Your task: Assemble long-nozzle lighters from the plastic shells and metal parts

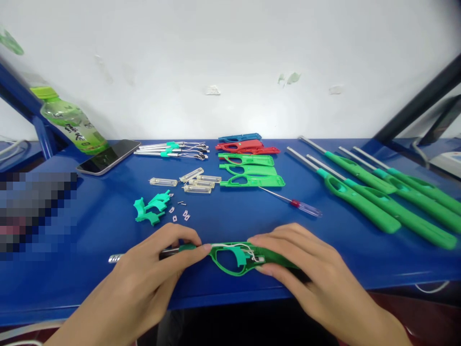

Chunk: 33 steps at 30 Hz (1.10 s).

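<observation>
1. Two hands are at work: your left hand (144, 274) and your right hand (313, 269), near the front edge of the blue tabletop (216, 216).
2. Between them you hold a green half-casing (236, 274), its inside facing you, with its ring-shaped opening showing.
3. Your left fingers (196, 252) are closed on its front end, thumb and forefinger pinching; a metal tube (115, 258) sticks out beyond that hand.
4. Your right fingers are closed on the handle end, thumb below and fingertips above.
5. Inside the casing you have a teal trigger (236, 253) at the opening and a white wire (248, 247) running along the upper edge.
6. Ahead of you, left of centre, lie loose teal pieces (153, 206), small pale pieces (186, 215), clear tanks (163, 182) and wired metal rods (154, 150).
7. Ahead at centre you have more green casings (255, 180), with red casings (245, 146) and blue casings (241, 137) behind, and a screwdriver (308, 208) just beside.
8. To your right lie five green lighters (363, 204).
</observation>
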Available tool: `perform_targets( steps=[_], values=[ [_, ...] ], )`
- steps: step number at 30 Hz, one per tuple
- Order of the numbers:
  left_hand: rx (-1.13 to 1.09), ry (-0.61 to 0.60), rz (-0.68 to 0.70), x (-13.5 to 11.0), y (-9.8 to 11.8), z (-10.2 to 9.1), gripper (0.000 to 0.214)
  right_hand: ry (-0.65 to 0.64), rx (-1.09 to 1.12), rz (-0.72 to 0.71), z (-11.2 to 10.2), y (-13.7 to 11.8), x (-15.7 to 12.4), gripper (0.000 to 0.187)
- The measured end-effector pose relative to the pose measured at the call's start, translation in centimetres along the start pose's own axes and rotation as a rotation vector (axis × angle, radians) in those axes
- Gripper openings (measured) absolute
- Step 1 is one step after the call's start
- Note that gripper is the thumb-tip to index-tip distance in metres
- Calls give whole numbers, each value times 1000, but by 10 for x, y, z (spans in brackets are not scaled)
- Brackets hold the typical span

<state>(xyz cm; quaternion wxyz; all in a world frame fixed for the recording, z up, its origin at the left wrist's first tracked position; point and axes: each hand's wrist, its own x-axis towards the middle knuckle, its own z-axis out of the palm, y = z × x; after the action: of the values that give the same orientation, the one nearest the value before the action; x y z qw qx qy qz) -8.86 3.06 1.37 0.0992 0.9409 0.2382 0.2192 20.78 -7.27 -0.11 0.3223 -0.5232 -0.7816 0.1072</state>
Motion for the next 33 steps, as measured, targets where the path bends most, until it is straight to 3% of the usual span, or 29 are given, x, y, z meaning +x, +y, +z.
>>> perform_targets(
  steps=[21,28,33],
  values=[
    [9,4,9,4,7,3,48,-3,-7,-5,1,0,2,28],
    [-13,95,6,12,24,7,26,-4,-26,-23,1,2,0,28],
    [-28,133,-30,16,23,15,16,-7,-28,-16,1,2,-2,28]
  ],
)
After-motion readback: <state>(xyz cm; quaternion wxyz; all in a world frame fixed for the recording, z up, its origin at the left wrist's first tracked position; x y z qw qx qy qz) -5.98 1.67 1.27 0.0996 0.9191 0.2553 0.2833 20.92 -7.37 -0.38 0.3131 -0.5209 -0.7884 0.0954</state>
